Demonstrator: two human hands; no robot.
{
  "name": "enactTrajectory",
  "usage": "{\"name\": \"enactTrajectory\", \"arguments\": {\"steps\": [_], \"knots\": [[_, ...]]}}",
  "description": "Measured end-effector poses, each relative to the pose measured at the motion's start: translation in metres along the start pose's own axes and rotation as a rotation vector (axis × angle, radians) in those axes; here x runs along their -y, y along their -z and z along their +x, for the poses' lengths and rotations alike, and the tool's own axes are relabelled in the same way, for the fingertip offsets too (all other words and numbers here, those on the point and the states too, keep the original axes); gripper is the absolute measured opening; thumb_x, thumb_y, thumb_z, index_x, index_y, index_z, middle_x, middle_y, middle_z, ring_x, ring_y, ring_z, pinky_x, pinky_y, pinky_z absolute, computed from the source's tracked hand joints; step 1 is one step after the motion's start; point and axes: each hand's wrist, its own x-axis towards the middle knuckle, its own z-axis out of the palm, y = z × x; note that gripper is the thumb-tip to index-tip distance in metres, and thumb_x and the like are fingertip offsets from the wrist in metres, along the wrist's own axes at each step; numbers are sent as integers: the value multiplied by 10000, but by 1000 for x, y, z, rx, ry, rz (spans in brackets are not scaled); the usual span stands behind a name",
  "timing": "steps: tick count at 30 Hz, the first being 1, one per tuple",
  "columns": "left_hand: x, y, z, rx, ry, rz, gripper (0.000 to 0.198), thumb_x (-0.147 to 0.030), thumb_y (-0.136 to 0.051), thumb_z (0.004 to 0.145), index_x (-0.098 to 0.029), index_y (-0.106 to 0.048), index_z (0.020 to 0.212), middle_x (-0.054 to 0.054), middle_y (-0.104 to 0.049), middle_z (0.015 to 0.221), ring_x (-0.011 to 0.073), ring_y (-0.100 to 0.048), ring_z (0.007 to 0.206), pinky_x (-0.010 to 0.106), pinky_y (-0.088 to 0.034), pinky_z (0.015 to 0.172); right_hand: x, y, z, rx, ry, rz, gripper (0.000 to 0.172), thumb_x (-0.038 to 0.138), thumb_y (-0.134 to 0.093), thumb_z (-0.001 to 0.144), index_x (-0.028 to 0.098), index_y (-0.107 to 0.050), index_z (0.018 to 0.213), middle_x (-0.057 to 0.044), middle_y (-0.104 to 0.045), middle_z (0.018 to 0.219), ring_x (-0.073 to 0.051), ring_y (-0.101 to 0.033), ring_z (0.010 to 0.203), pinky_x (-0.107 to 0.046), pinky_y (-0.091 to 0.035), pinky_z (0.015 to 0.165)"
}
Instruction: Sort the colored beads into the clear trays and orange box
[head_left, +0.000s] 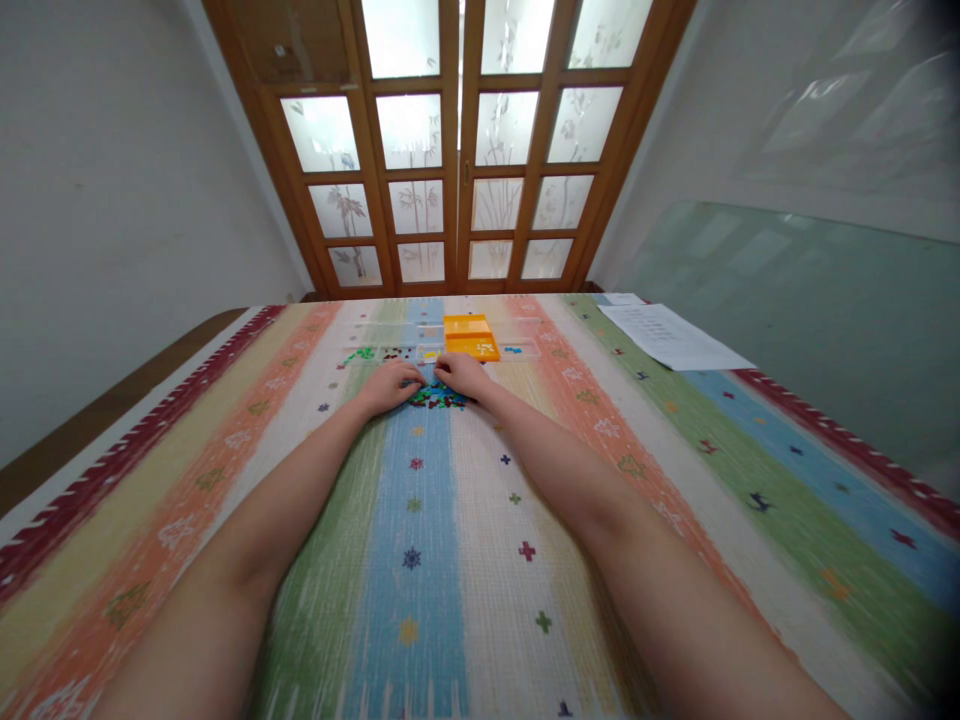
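Note:
A mixed pile of tiny green, dark red and blue pieces [439,398] lies on the striped cloth. My left hand [391,386] is at its left edge, fingers curled together towards the pile. My right hand [463,374] bends over it from the right, fingertips pinched and close to the left ones. Whatever the fingertips hold is too small to make out. Just behind stands an orange box [471,338], its lid raised, with white bits inside. Clear boxes beside it hold green pieces [364,354], brown pieces [396,354], yellow pieces [431,355] and blue pieces [513,350].
The striped tablecloth [412,620] covers the table under both forearms. Printed paper sheets [667,335] lie at the far right. Behind the table are wooden doors with glass panes [461,170], and a greenish glass panel [810,300] leans by the right wall.

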Motion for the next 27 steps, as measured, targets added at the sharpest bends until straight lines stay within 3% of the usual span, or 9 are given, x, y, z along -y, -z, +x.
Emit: {"name": "enactTrajectory", "arguments": {"steps": [5,10,15,21,27], "knots": [[-3,5,0,45,-56,20,247,-259,-581,927,-286,-821,976,28,-781,1086,245,-657,1072,408,-449,1062,-1,-1,1,7,12,7,187,283,-594,961,204,-762,943,-68,-768,991,-206,-649,918,-267,-417,778],[2,2,-2,-37,-3,1,238,-272,-584,927,-273,-818,965,37,-778,1078,242,-663,1055,404,-468,1044,-1,0,1,9,15,2,192,286,-592,964,199,-760,929,-70,-764,972,-203,-642,897,-269,-404,761],[21,3,-8,-251,205,-35,256,-289,-577,922,-234,-814,1000,60,-770,1130,249,-674,1086,393,-493,1028,0,0,-1,7,13,-7,199,279,-581,969,204,-762,935,-69,-763,978,-203,-636,887,-265,-391,741],[55,11,-20,-550,555,-105,324,-287,-535,925,-198,-808,1076,75,-777,1117,225,-690,959,342,-516,937,0,0,-1,7,23,7,190,260,-582,963,205,-758,916,-65,-764,979,-205,-645,899,-265,-388,732],[83,14,-33,-667,855,-194,425,-259,-522,869,-182,-788,1191,85,-769,939,230,-693,839,333,-524,837,3,3,-2,19,19,-8,189,254,-580,963,200,-756,917,-72,-764,995,-209,-646,920,-266,-395,745]]}}
